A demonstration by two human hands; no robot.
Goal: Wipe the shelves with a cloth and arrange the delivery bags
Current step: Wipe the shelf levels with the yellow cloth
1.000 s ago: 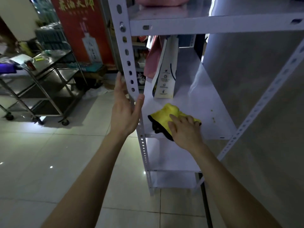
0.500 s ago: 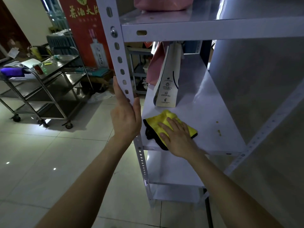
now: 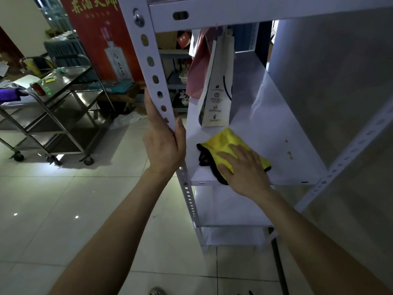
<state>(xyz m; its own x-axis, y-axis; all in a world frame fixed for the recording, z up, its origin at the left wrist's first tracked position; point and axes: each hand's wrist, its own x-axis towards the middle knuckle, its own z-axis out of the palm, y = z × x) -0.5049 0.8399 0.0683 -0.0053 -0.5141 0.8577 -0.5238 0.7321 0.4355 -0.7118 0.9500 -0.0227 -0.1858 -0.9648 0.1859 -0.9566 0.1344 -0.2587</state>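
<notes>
1. While pressing the yellow cloth (image 3: 223,141) flat-fingered with the right hand (image 3: 244,169) at the shelf's (image 3: 276,116) front edge, grips the post (image 3: 148,60) with the left hand (image 3: 163,147).
2. Just behind: white bag (image 3: 217,92) upright, pink bag (image 3: 198,69) beyond.
3. Rightward: bare shelf, small stains (image 3: 289,154).

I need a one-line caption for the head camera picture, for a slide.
The right hand presses a yellow cloth on the white shelf while the left hand grips the upright post.

The left hand (image 3: 162,145) is raised, thumb and fingers clasped round a white perforated metal shelf post (image 3: 152,70). The right hand (image 3: 244,167) lies flat, fingers straight, palm down, forearm reaching forward.
</notes>
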